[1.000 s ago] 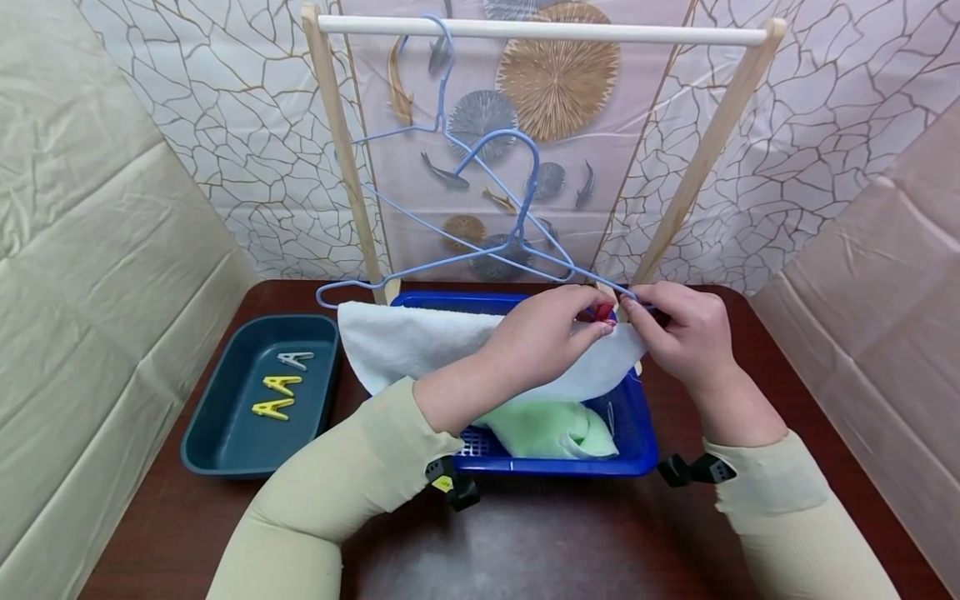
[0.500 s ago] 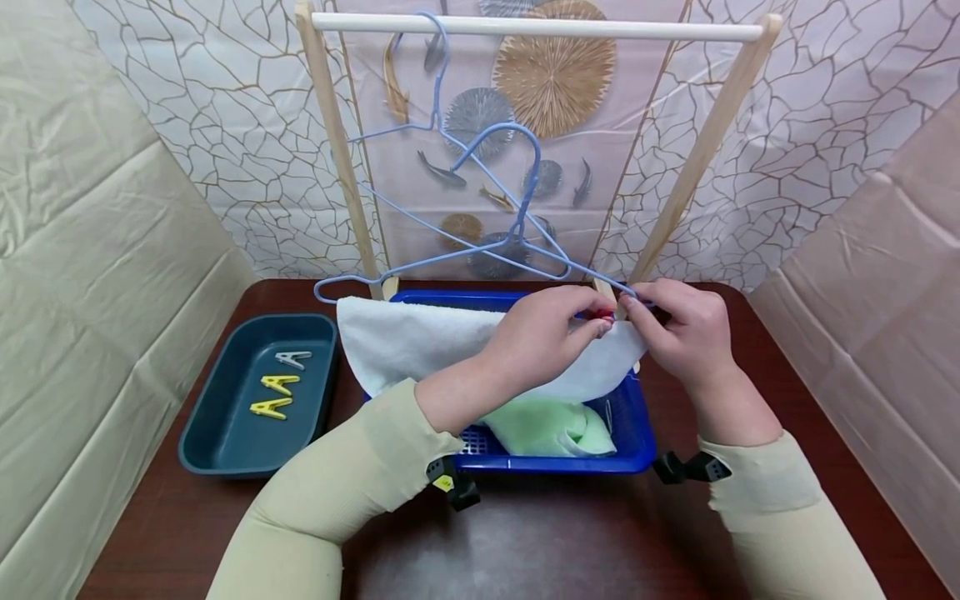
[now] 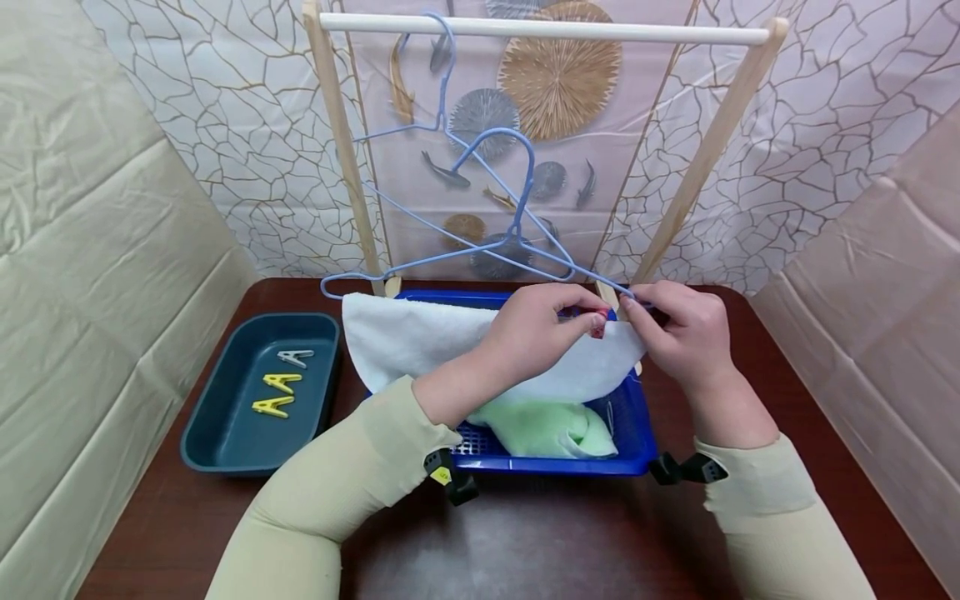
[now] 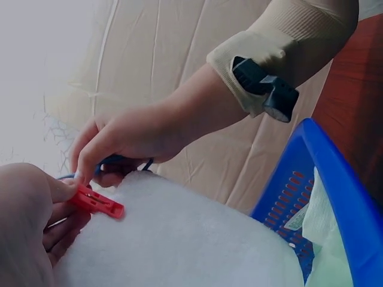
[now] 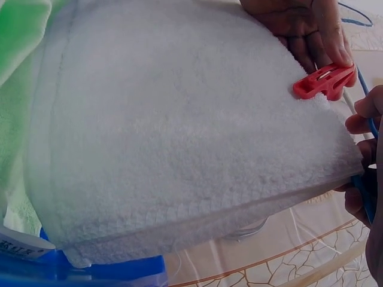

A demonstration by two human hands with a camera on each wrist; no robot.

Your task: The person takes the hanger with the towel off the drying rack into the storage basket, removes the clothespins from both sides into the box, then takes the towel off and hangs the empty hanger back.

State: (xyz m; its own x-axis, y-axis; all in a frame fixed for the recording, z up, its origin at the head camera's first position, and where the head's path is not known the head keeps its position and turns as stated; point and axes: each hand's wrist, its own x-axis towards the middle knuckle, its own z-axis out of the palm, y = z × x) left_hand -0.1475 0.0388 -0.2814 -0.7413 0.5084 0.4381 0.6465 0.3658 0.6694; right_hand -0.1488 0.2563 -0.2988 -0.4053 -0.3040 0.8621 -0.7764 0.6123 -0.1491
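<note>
My left hand (image 3: 525, 337) pinches the handle end of a red clothespin (image 4: 99, 203) between thumb and fingers. The pin's other end lies over the top edge of a white towel (image 3: 427, 337), near the towel's right end. That towel hangs folded over the bottom bar of a blue clothes hanger (image 3: 442, 260). Beside the pin, my right hand (image 3: 686, 337) grips the hanger's right end together with the towel's corner. In the right wrist view the red clothespin (image 5: 323, 82) shows against the towel's upper edge, the left thumb on its handle.
Below the towel stands a blue basket (image 3: 540, 467) with a green towel (image 3: 555, 429) in it. At left, a dark teal tray (image 3: 217, 442) holds two yellow clothespins (image 3: 272, 407) and a grey clothespin (image 3: 295, 358). Behind, a second blue hanger (image 3: 442, 92) hangs from the rack's white rod (image 3: 600, 32).
My left hand has drawn slightly left, and the red clothespin now points down over the towel's front, showing more of its body. My right hand keeps its grip on the hanger end.
</note>
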